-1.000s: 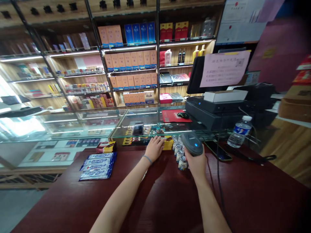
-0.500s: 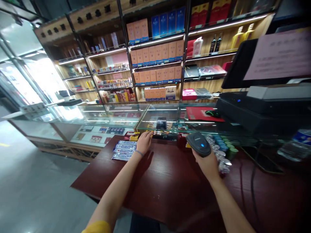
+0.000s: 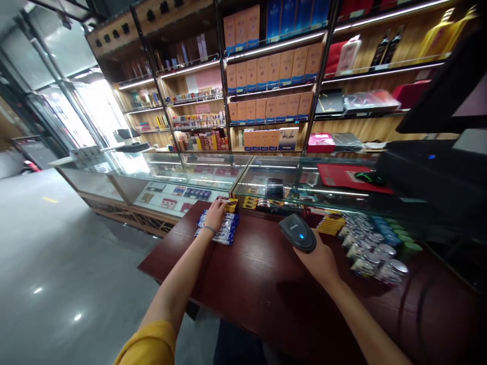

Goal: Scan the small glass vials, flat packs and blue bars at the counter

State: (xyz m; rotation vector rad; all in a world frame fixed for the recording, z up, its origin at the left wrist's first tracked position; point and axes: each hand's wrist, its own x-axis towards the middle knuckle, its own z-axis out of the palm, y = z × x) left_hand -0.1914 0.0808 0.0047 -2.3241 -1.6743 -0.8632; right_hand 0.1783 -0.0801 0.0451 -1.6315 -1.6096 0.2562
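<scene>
My right hand (image 3: 318,259) is wrapped around a dark barcode scanner (image 3: 298,233) with a lit blue light, held above the brown desk (image 3: 258,284). My left hand (image 3: 215,215), with a band at the wrist, reaches to the desk's far left corner. Its fingertips close on a yellow packet (image 3: 232,205) in a small pile there; the grip is partly hidden. Just under and beside that hand lie blue-and-white packets (image 3: 227,230) in a row.
To the right stand several clear-lidded jars (image 3: 391,271), green-topped tubes (image 3: 413,247) and a row of yellow-and-red packs (image 3: 330,224). A glass display case (image 3: 266,167) borders the desk's far edge. A red mat (image 3: 335,175) with a mouse (image 3: 368,177) lies on it, near a dark monitor (image 3: 433,86).
My left hand has moved left from the desk's far edge to the yellow pile by the blue-and-white packets. The scanner in my right hand has shifted left, away from the jars. The view has turned right.
</scene>
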